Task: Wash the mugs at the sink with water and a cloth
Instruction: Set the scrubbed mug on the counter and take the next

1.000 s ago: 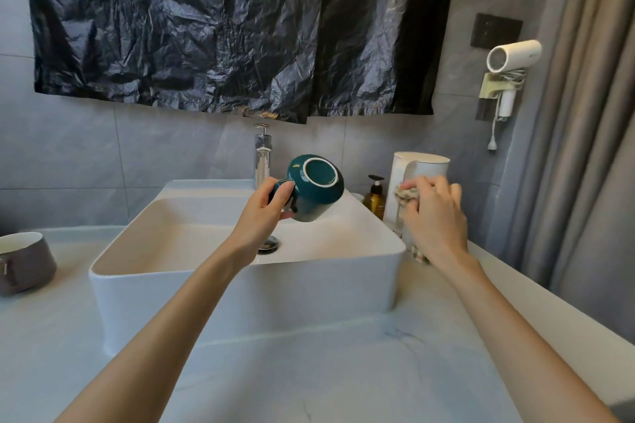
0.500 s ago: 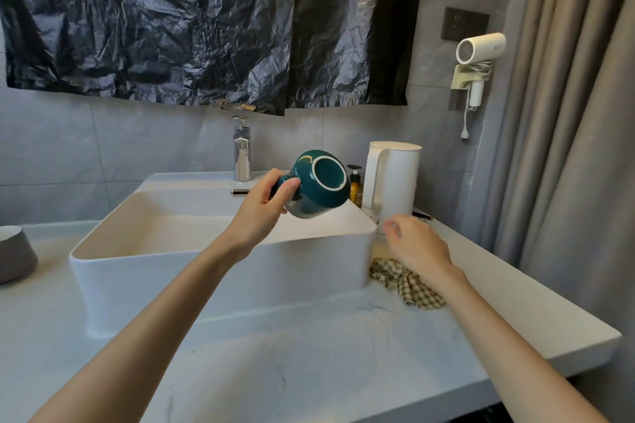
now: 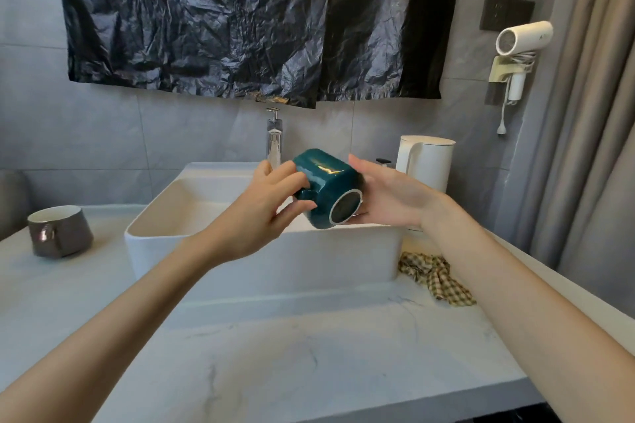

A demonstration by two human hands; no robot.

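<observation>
A dark green mug [image 3: 326, 182] lies on its side in the air above the white basin [image 3: 261, 261], its round base turned toward me. My left hand [image 3: 271, 203] grips it at the handle side. My right hand [image 3: 388, 196] cups its other side with the palm and fingers against the mug. A checked cloth [image 3: 434, 278] lies crumpled on the counter just right of the basin. A grey mug [image 3: 60, 230] stands upright on the counter at the left. The chrome tap [image 3: 274, 137] rises behind the basin; no water is visible.
A white kettle [image 3: 426, 161] stands at the back right, close behind my right hand. A hair dryer [image 3: 522, 41] hangs on the right wall beside a curtain [image 3: 591, 113]. Black plastic sheeting [image 3: 240, 17] covers the wall above. The marble counter [image 3: 292, 354] extends in front.
My right hand let go of the cloth on the counter and rose to the green mug. The mug was turned over so its base faces me.
</observation>
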